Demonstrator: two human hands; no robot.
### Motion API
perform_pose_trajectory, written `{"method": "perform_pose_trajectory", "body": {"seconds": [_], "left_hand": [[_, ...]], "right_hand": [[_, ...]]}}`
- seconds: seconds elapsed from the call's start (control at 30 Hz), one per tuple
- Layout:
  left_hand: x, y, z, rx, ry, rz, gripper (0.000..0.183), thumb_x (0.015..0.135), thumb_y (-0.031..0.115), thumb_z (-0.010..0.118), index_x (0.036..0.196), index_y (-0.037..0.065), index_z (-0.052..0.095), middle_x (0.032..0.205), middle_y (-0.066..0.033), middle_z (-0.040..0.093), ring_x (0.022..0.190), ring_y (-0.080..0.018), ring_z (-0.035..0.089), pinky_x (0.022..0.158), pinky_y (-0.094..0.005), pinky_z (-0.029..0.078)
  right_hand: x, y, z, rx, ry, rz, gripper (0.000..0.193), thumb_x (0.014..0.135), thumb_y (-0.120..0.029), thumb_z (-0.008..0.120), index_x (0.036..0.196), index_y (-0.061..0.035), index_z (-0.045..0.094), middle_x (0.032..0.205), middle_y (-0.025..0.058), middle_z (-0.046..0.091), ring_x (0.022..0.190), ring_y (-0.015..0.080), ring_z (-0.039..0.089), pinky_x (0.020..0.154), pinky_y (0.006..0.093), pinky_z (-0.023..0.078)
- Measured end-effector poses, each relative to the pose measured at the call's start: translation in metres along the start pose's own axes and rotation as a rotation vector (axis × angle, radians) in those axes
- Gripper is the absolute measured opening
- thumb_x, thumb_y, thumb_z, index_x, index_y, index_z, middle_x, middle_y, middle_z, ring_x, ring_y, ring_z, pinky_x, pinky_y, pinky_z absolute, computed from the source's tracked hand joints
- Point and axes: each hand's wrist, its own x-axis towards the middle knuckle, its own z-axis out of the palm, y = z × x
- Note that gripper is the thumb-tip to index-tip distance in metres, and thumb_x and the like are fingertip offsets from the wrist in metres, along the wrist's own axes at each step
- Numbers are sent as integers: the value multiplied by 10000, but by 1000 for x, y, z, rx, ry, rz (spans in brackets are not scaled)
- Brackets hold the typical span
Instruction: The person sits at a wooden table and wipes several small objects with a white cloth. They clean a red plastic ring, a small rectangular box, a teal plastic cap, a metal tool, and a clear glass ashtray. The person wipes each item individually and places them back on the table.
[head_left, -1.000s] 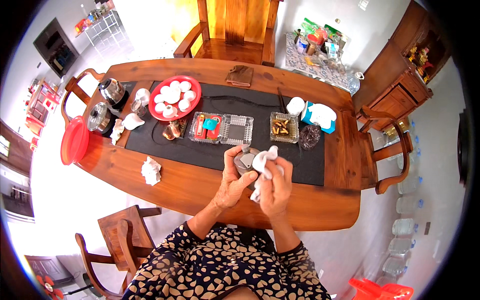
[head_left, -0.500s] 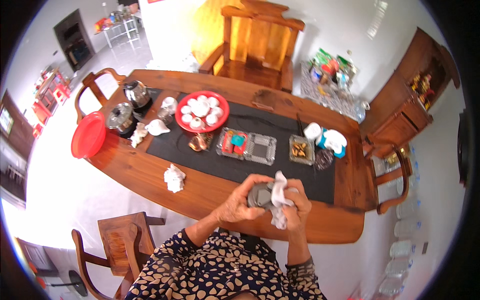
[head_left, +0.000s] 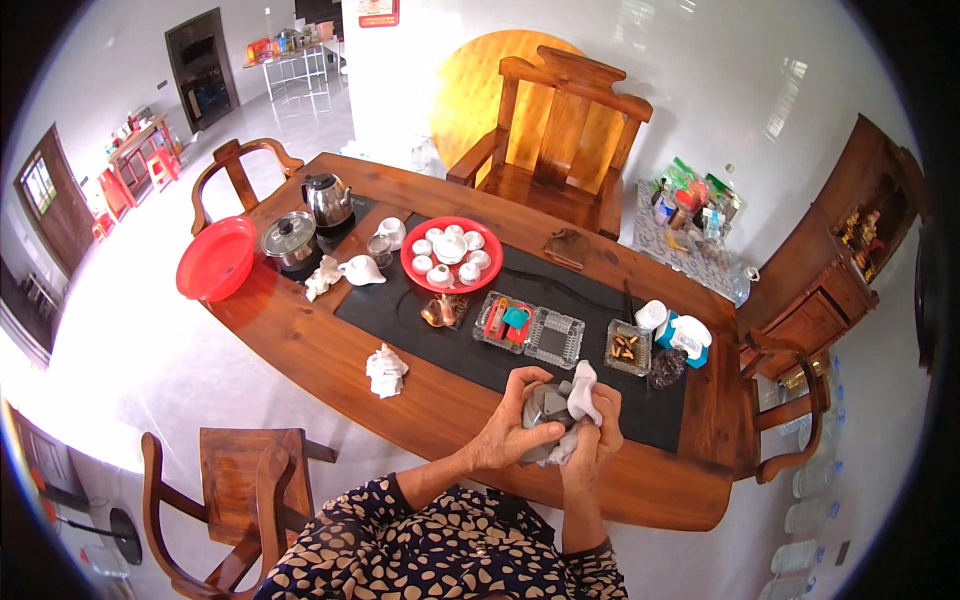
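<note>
Above the near edge of the wooden table (head_left: pixel 300 325), my left hand (head_left: pixel 505 432) is closed around a rounded grey object (head_left: pixel 543 403) with a flat, angular raised part; its exact kind I cannot make out. A crumpled white tissue (head_left: pixel 583 390) is gripped in my right hand (head_left: pixel 598 428) and pressed against the object's right side. Part of the tissue hangs beneath, between the two hands. Left of my hands, a wad of white tissue (head_left: pixel 386 371) lies on the table. Just beyond them is a clear plastic box (head_left: pixel 555 337) with small red and teal items in its left half.
A red tray (head_left: pixel 408 262) holds several white cups. A kettle (head_left: pixel 328 200), a lidded pot (head_left: pixel 290 240) and a red basin (head_left: pixel 217 260) stand at the left end. An ashtray (head_left: pixel 628 348) and a tissue pack (head_left: pixel 683 340) are on the right. Wooden chairs (head_left: pixel 250 465) surround the table.
The head view has shifted, so the table sits lower and farther right in the picture. Both hands keep their hold, and the grey object is turned slightly with the tissue against it.
</note>
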Motion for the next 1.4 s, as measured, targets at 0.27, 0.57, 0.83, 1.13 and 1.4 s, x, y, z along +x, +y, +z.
{"method": "perform_pose_trajectory", "body": {"seconds": [0.27,0.57,0.83,1.13,1.4], "left_hand": [[-9,-14,-9,178,-113,231,676,751,248,782,1265,102,368,1237,-119,316,1227,-237,348,1051,-369,310],[-11,-14,-13,247,-22,175,641,710,297,808,1233,137,474,1297,-112,243,1313,-269,158,1061,-414,296],[5,-34,-30,133,206,126,535,779,206,745,1226,105,468,1216,-73,385,1155,-173,396,964,-332,393],[-15,-62,-55,59,262,-103,530,831,169,708,1268,77,422,1081,-48,573,984,-139,544,865,-299,464],[-47,-86,-40,63,96,-327,506,810,235,736,1209,50,487,1073,-61,583,1012,-141,535,889,-297,449]], "right_hand": [[-7,6,2,396,-10,438,318,848,-148,419,1030,35,604,970,70,623,856,130,572,768,251,457],[7,18,-5,393,-215,649,326,832,-129,404,1029,32,607,903,44,626,796,111,587,703,249,482],[-28,22,13,-115,-189,506,219,858,-75,424,998,10,570,833,79,551,732,156,563,683,325,482],[-52,92,-72,-835,-486,41,257,790,-78,578,1036,-6,589,1041,175,570,965,359,540,828,433,446],[80,-147,-82,-311,-128,-609,555,914,-384,467,1285,27,486,1260,191,486,1035,288,457,701,357,403]]}}
